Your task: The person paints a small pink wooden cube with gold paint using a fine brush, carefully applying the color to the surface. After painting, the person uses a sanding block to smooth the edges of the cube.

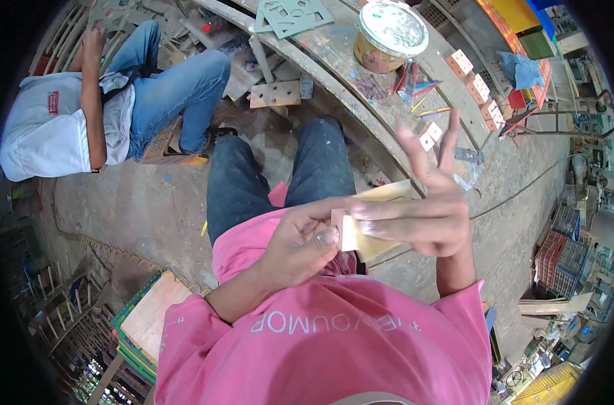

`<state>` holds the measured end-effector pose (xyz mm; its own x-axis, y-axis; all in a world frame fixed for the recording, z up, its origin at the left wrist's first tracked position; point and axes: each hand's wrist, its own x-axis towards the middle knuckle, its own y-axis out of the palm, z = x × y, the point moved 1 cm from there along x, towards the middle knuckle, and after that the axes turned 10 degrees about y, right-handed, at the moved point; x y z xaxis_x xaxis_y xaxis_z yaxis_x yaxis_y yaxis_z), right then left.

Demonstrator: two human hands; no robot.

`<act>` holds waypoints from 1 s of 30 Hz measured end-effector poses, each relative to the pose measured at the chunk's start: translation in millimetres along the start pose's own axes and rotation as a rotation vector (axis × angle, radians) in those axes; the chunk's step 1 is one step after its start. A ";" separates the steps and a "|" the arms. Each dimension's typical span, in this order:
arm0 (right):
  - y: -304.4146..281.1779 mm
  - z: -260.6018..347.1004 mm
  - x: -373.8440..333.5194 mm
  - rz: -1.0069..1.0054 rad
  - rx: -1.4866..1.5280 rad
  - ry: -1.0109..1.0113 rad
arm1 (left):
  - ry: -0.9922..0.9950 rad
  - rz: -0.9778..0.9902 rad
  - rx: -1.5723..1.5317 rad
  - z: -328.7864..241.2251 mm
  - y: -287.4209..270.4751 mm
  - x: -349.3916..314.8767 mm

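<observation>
Just above my lap, my left hand (295, 237) pinches a small block (348, 233) with a pinkish side and a pale face between thumb and fingers. A yellowish sheet, apparently sandpaper (392, 192), is bent under the fingers of my right hand (436, 217), which press it close against the block's right side. Two fingers of that hand stick up, away from the sheet. The right fingers are slightly blurred, and they hide where sheet and block meet.
Ahead, a workbench (341, 64) carries a paint bucket (393, 30), grey-green templates (293, 15), pencils (425, 96) and several drilled wooden blocks (478, 88). At left sits another person (57, 125). Stacked boards (152, 314) stand near left; crates (556, 253) are at right.
</observation>
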<state>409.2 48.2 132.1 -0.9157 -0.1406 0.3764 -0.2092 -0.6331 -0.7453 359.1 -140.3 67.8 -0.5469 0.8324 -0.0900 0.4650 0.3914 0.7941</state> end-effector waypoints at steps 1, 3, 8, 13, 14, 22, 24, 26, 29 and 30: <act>1.4 0.1 4.4 -0.010 -0.016 -0.028 | 0.006 0.067 0.027 -1.7 -2.8 1.0; 15.7 -0.6 7.4 -0.066 0.009 -0.165 | 0.018 0.205 0.092 -14.1 -3.6 4.1; 4.0 -1.1 1.3 -0.018 -0.036 -0.045 | 0.020 0.077 -0.041 -6.1 -1.9 4.7; -13.3 -30.3 -11.9 -0.113 -0.074 0.148 | 0.017 0.074 -0.097 -2.8 -9.6 1.4; -20.2 -37.4 -15.4 -0.146 -0.130 0.178 | 0.027 0.050 -0.104 -4.1 -2.7 2.7; 3.9 -39.4 -40.0 -0.394 0.094 0.234 | 0.061 0.016 -0.158 -9.6 6.6 13.2; 9.7 -37.6 -41.3 -0.384 0.115 0.242 | 0.058 0.011 -0.114 -7.7 6.2 12.2; 14.6 -36.2 -41.2 -0.365 0.149 0.231 | 0.017 -0.029 -0.145 -8.4 8.6 10.8; 15.1 -29.1 -36.9 -0.350 0.187 0.231 | -0.038 -0.069 -0.199 -9.2 8.7 11.0; 14.1 -27.0 -34.3 -0.325 0.203 0.205 | -0.056 -0.079 -0.215 -9.7 8.4 10.9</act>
<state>428.5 64.7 93.9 -0.8670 0.2313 0.4413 -0.4446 -0.7590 -0.4756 350.3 -131.8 79.3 -0.5338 0.8251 -0.1854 0.2597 0.3686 0.8926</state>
